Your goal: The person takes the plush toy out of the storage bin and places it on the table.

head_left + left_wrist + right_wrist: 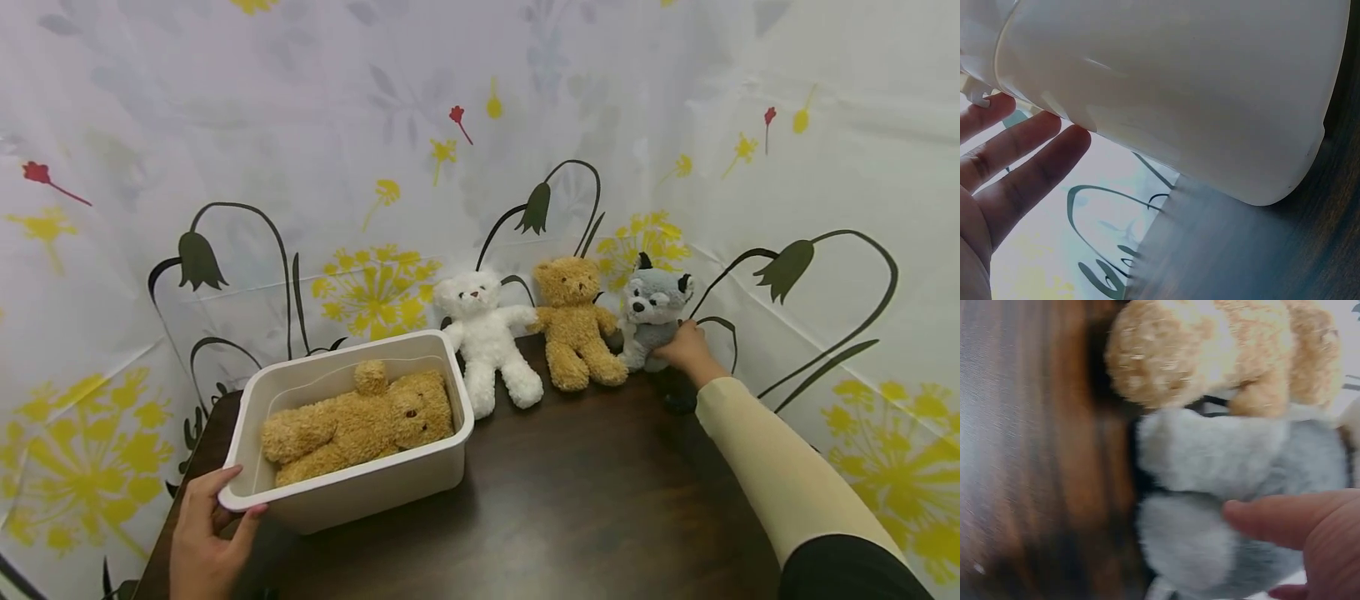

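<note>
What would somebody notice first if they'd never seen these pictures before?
Probably the golden teddy bear lying in the white bin on the table's left side, with the left hand at its near left corner. Next, maybe the row in front of the flowery curtain: a fluffy white bear, a second golden bear in the middle, and, at the right end, a gray stuffed animal with the right hand gripping it.

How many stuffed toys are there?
4: one bear in the bin; to its right, a white bear, brown bear and gray toy in the right hand. More may be hidden.
</note>
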`<state>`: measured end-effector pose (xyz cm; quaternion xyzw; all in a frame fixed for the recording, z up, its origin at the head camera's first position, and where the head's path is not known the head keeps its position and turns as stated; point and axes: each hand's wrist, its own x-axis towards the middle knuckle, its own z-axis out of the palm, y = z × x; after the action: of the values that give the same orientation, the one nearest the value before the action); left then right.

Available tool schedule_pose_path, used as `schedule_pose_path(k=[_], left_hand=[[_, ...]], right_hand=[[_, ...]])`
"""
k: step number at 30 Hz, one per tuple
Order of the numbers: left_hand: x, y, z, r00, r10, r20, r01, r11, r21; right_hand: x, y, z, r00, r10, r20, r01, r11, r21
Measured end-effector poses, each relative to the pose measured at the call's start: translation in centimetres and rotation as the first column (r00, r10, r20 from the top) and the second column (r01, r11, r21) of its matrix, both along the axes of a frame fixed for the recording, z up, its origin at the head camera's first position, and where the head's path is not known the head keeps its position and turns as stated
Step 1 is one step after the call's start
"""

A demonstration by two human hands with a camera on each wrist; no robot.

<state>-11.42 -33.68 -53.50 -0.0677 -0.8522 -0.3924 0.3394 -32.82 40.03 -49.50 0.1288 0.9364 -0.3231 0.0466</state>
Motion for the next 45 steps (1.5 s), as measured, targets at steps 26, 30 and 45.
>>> schedule_pose_path(k=[26,30,45], left_hand=[[0.1,1.1,-0.3,0.998,0.045,0.038,-0.045,0.999,-0.004],[0.5,1.0,-0.3,0.998,0.048,0.042,-0.048,0.999,-0.006],[0.5,0.3,0.2,0.998,0.057,0.042,-0.056,0.998,-0.006]], right_hand=[[6.7,-8.1,14.3,0.969,0.052,-0.243,-0.063,0.997,-0.039],[7.6,-13.4,17.8,0.933,0.23,-0.278,-0.281,0.946,-0.162],[3.8,-31.9,18.0,0.784,0.606,-0.136,-0.602,0.687,-0.407]])
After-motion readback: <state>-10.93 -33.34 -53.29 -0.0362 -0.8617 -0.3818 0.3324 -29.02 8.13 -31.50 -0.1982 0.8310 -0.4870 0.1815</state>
